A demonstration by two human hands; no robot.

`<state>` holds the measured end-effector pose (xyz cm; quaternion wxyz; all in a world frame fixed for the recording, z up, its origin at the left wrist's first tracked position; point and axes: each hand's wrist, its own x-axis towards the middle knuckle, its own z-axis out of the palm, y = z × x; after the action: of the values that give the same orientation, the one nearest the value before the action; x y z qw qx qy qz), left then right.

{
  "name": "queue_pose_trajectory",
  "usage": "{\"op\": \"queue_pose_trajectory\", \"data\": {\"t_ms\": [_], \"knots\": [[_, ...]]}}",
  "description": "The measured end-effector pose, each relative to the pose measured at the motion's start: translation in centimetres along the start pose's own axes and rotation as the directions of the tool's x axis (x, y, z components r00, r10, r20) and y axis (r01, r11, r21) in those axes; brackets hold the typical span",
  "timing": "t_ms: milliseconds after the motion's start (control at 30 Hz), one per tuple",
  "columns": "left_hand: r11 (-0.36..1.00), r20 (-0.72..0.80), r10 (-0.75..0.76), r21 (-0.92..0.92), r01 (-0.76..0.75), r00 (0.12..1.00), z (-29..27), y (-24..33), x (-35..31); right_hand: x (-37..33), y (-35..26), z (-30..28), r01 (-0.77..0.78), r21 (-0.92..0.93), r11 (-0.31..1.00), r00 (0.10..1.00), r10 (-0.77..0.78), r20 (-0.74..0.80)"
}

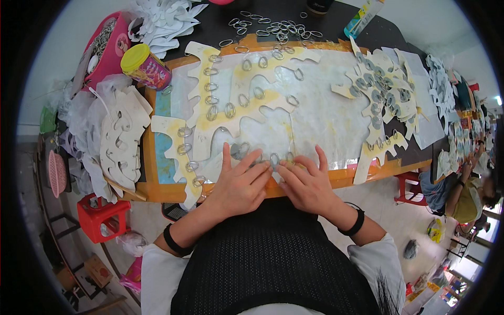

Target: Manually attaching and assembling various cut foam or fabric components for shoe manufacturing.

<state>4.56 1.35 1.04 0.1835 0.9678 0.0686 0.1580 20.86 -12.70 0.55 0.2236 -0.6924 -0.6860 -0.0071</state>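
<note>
Head view: both hands flat on card cut-out w/ metal rings

Head cam looks down on a work board [157,191] w/ orange wooden edge, its top covered in shiny clear film stained yellow. Left hand [239,184] and right hand [307,184] lie side by side at the near edge, fingers spread and pressed down on a pale card cut-out [231,134], wavy and lobed in outline, matte, smeared yellow. Nothing grasped in either hand; fingertips meet around a small oval metal ring [274,158] on the card. More rings of the same kind, thin silvery wire ovals, sit in rows along the card's lobes.

Around: loose heap of rings [278,26] on the dark table at the far side. Stack of blank white cut-outs [123,139] left of the board, just beside it. Round tub w/ yellow lid [145,66] lies tilted at the far-left corner, pink container [107,47] behind it. Finished ringed cut-outs [380,86] piled to the right. Red plastic stool [102,215] on the floor lower left. Another person [464,194] sits far right, well apart. Black wristbands on both forearms.
</note>
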Motion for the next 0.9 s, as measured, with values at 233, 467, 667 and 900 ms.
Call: {"op": "queue_pose_trajectory", "data": {"t_ms": [233, 467, 667, 900], "knots": [[1.0, -0.002, -0.009, -0.022, 0.009, 1.0, 0.4, 0.2, 0.0, -0.8, -0.1, 0.4, 0.071, -0.106, 0.992, 0.997, -0.074, -0.021], [0.999, 0.022, -0.038, -0.03, 0.038, 0.999, 0.3, 0.2, -0.3, -0.9, 0.4, 0.4, 0.077, -0.044, 0.996, 0.997, -0.076, 0.028], [0.999, 0.0, -0.029, 0.019, 0.029, 1.0, 0.4, 0.4, -0.5, -0.8, 0.3, -0.6, 0.054, 0.017, 0.998, 0.993, -0.056, 0.101], [0.994, 0.02, 0.016, 0.111, -0.018, 1.0, 0.7, 0.8, -1.1, -1.1, 0.0, 0.0, 0.097, -0.085, 0.992, 0.991, -0.089, 0.097]]}}
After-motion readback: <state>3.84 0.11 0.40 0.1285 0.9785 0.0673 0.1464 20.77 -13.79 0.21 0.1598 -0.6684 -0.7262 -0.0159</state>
